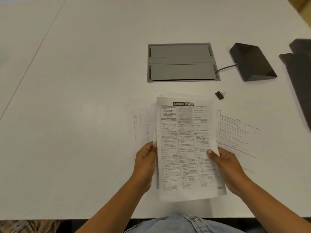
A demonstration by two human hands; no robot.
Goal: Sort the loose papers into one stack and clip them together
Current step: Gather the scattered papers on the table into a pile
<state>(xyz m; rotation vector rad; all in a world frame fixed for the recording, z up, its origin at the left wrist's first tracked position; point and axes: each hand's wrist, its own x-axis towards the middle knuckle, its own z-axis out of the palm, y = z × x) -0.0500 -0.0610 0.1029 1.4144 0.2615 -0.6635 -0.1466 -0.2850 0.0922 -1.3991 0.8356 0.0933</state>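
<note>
Both hands hold a stack of papers (185,148) over the near part of the white desk (75,98), its top sheet printed with a dark banner heading and a grid of boxed text. The left hand (145,165) grips the stack's left edge, fingers curled behind the sheets and the thumb pressed against the edge. The right hand (227,167) grips the right edge, its thumb lying across the printed face and the fingers hidden underneath. The edges of the held sheets are not quite flush, with a few lower sheets showing along the left side. Taking the stack as the landmark: just to its left, partly under it, faintly printed loose sheets (143,125) lie flat on the desk; to its right a loose page of lined text (235,135) lies at a slant, its near corner hidden by the right hand. Beyond the stack's far right corner, close by but not touching, a black binder clip (220,95) lies on the desk with its wire handles pointing away. Farther beyond the stack, a grey cable hatch (182,62) with two flap covers is set into the desk, and a cord runs from its right side to a dark wedge-shaped box (252,63). At the right border sits another dark object (301,73), cut off by the frame.
</note>
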